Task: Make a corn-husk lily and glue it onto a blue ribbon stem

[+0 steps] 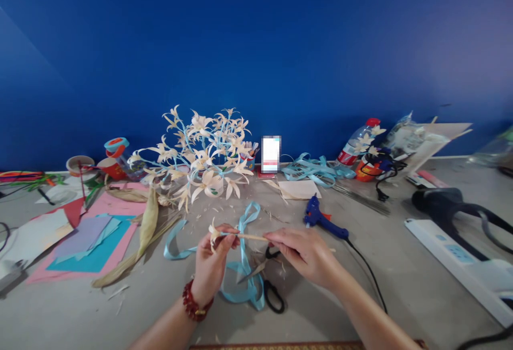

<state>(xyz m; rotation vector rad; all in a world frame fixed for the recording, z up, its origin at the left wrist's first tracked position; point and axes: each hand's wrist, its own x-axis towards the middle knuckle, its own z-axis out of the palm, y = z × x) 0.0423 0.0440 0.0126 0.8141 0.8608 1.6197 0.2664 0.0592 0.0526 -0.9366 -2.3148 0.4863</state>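
My left hand (pixel 214 254), with a red bead bracelet on its wrist, pinches a small cream flower (pixel 213 236) by its base. A thin pale strip (pixel 252 237) runs sideways from these fingers to my right hand (pixel 298 251), whose fingertips are closed on its far end. Whether the strip is the flower's stem or a separate piece, I cannot tell. Light blue ribbon (pixel 245 222) loops behind and below the strip. Black-handled scissors (pixel 274 295) lie on the table under my hands, partly across the ribbon, one handle partly hidden by my right hand.
A bunch of cream flowers (pixel 208 155) stands at the back. A blue glue gun (pixel 320 219) with a cord lies right, near a white power strip (pixel 460 264). Dried husks (pixel 149 222) and coloured paper (pixel 86 243) lie left. A blurred bright screen (pixel 271 153) stands behind.
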